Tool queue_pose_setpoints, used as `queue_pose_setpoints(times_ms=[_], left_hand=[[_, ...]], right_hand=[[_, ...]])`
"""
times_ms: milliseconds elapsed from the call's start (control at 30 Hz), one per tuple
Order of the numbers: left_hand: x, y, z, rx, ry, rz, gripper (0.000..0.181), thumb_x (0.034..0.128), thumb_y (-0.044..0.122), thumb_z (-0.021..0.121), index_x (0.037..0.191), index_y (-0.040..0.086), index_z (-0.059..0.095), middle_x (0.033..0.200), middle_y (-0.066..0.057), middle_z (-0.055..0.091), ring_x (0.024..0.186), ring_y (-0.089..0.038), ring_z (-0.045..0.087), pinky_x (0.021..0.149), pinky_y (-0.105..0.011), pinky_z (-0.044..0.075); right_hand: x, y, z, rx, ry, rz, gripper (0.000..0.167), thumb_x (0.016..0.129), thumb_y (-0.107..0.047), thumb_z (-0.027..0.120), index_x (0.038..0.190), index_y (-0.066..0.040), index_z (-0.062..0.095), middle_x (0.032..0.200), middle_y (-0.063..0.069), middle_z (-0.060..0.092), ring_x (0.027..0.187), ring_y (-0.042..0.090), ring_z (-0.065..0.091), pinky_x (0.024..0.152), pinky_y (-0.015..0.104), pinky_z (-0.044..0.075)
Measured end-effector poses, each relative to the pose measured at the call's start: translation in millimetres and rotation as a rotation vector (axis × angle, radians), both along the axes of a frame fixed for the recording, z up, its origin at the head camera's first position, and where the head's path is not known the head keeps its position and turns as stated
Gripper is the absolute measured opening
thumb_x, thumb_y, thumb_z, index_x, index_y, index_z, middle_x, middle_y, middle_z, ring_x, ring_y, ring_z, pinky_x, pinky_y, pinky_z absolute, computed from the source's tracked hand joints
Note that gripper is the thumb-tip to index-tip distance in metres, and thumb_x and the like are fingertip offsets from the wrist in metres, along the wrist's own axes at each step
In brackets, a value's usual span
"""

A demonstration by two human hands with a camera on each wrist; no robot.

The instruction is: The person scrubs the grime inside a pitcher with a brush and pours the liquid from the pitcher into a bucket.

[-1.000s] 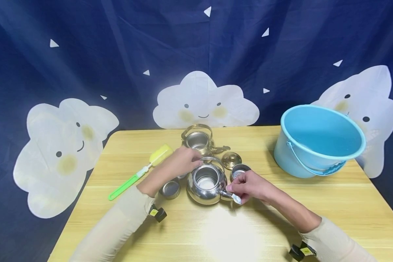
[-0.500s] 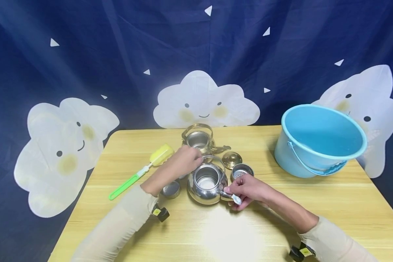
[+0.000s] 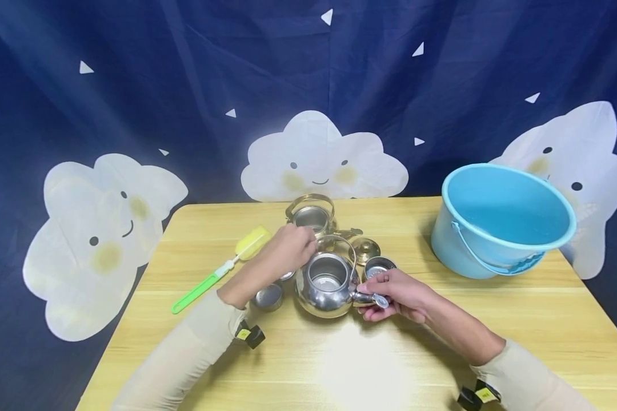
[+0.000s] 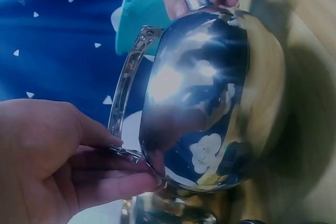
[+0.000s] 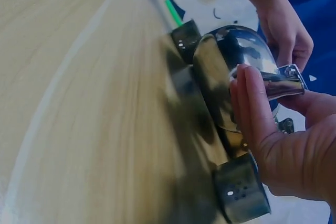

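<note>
A shiny silver teapot (image 3: 319, 301) without its lid is between my hands, apparently a little off the table, with a shadow below it in both wrist views. My left hand (image 3: 292, 251) pinches the foot of its hoop handle (image 4: 126, 87) between thumb and fingers. On the other side my right hand (image 3: 398, 292) grips the spout (image 5: 283, 85), fingers beneath and thumb over it. Beside the right hand stands a perforated metal strainer cup (image 5: 241, 190). A second small metal cup (image 3: 268, 298) sits by the left forearm.
Behind the silver teapot stands an open gold teapot (image 3: 334, 222), with a gold lid (image 3: 365, 250) near its spout. A yellow sponge brush (image 3: 200, 292) with a green handle lies left. A blue bucket (image 3: 455, 251) holding water occupies the right rear.
The silver teapot has risen slightly and shifted a little right, its handle and spout higher in view. My right hand has turned, its fingers now further under the spout.
</note>
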State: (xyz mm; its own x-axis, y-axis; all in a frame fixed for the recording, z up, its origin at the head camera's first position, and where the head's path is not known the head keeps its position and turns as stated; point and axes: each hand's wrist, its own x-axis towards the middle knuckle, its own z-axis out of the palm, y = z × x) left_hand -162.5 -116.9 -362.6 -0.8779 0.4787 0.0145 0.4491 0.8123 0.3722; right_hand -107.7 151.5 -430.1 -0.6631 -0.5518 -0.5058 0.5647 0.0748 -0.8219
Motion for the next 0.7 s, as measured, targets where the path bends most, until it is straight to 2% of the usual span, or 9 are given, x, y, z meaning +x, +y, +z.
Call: queue_pose_setpoints(times_ms=[233, 300, 500, 700], left_hand=[[3.1, 5.0, 20.1, 0.022, 0.116, 0.016, 0.023, 0.0979, 0.006, 0.056, 0.080, 0.008, 0.070, 0.067, 0.000, 0.062, 0.055, -0.012, 0.054, 0.048, -0.022, 0.044], [3.3, 7.0, 25.3, 0.027, 0.131, 0.026, 0.025, 0.0986, 0.007, 0.055, 0.077, 0.009, 0.069, 0.066, 0.000, 0.061, 0.055, -0.013, 0.054, 0.048, -0.022, 0.044], [-1.3, 15.5, 39.1, 0.043, 0.153, 0.058, 0.031, 0.0980, 0.007, 0.054, 0.068, 0.012, 0.061, 0.063, -0.001, 0.057, 0.054, -0.013, 0.051, 0.047, -0.022, 0.042], [-11.8, 22.7, 49.6, 0.058, 0.136, 0.097, 0.034, 0.0989, 0.008, 0.055, 0.065, 0.013, 0.060, 0.064, -0.001, 0.058, 0.054, -0.012, 0.051, 0.048, -0.022, 0.041]], right_hand=[[-4.9, 12, 12.5, -0.102, -0.014, -0.062, 0.023, 0.102, -0.016, 0.064, 0.114, 0.004, 0.066, 0.096, 0.020, 0.078, 0.078, 0.018, 0.079, 0.076, 0.026, 0.064], [-6.2, 16, 16.7, -0.124, -0.007, -0.085, 0.021, 0.103, -0.015, 0.063, 0.113, 0.002, 0.070, 0.097, 0.019, 0.079, 0.080, 0.019, 0.080, 0.078, 0.026, 0.063], [-10.9, 28, 31.9, -0.182, 0.025, -0.183, 0.019, 0.104, -0.008, 0.059, 0.102, -0.004, 0.077, 0.101, 0.016, 0.078, 0.088, 0.023, 0.080, 0.084, 0.025, 0.062], [-13.8, 40, 47.5, -0.239, 0.128, -0.257, 0.025, 0.106, -0.005, 0.053, 0.101, -0.002, 0.077, 0.099, 0.015, 0.079, 0.090, 0.024, 0.080, 0.085, 0.025, 0.061]])
